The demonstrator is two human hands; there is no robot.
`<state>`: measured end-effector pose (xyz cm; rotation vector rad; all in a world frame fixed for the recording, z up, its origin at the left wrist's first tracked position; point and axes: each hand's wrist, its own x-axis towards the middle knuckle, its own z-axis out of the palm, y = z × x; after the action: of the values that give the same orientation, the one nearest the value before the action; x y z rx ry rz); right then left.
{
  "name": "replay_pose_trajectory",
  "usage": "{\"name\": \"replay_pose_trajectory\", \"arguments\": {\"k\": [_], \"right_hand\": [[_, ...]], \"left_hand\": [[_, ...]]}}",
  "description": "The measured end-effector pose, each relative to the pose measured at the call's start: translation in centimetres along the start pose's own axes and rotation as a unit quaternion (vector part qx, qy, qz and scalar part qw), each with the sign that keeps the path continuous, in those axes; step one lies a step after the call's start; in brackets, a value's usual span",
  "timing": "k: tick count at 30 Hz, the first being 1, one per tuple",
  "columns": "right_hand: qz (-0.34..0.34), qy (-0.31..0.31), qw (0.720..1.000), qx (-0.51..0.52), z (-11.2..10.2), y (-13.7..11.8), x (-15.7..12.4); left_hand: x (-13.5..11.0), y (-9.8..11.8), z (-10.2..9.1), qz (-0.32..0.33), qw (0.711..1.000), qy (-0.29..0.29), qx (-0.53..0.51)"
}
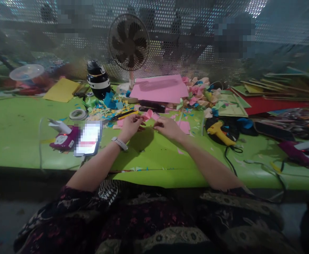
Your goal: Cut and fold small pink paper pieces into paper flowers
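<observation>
My left hand [132,125], with a pale watch on its wrist, is closed in a pinch on a small curled piece of pink paper [149,113]. Facing it, my right hand [169,127] has its fingertips pressed together close to the same pink piece. Whatever lies between those right fingertips is too small to make out. A pink paper scrap [184,127] lies beside my right hand. Just beyond both hands rests a black stapler [152,106]. A yellow-and-black cutter or pencil [129,114] lies behind my left hand.
A lit phone [88,138] and a purple device [66,137] lie left. On the right sit a yellow glue gun [221,133] with its cord and a dark phone [273,131]. Behind are a fan [129,42], black jar [98,81], pink sheet [161,88] and paper flowers [199,92].
</observation>
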<state>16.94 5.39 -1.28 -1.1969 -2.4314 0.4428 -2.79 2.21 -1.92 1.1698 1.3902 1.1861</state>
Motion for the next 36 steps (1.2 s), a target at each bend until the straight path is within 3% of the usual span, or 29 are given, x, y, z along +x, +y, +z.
{"name": "replay_pose_trajectory", "arguments": {"k": [5, 8, 14, 18, 21, 25, 36], "right_hand": [[0.054, 0.035, 0.993, 0.096, -0.2, -1.1, -0.4], [0.062, 0.036, 0.987, 0.143, -0.8, -1.7, -0.8], [0.053, 0.054, 0.987, 0.143, -2.2, -2.0, -1.1], [0.039, 0.075, 0.991, 0.104, -2.3, -1.8, -1.0], [0.03, 0.078, 0.993, 0.082, -2.3, -1.8, -1.0], [0.009, 0.071, 0.996, 0.048, -2.2, -1.9, -1.0], [-0.025, 0.062, 0.998, 0.007, -2.0, -2.2, -1.3]], "left_hand": [[0.4, -0.9, 0.1, 0.065, 0.997, -0.006, 0.041], [0.8, -1.5, -0.4, 0.122, 0.983, 0.007, 0.135], [0.2, -1.0, -1.1, 0.182, 0.901, -0.04, 0.393], [-0.4, 0.2, -1.1, 0.21, 0.902, -0.038, 0.375], [-0.6, 0.6, -1.1, 0.277, 0.901, -0.029, 0.331], [-0.8, 0.7, -0.8, 0.345, 0.882, -0.067, 0.315], [-1.3, 1.1, -0.6, 0.339, 0.887, -0.092, 0.3]]}}
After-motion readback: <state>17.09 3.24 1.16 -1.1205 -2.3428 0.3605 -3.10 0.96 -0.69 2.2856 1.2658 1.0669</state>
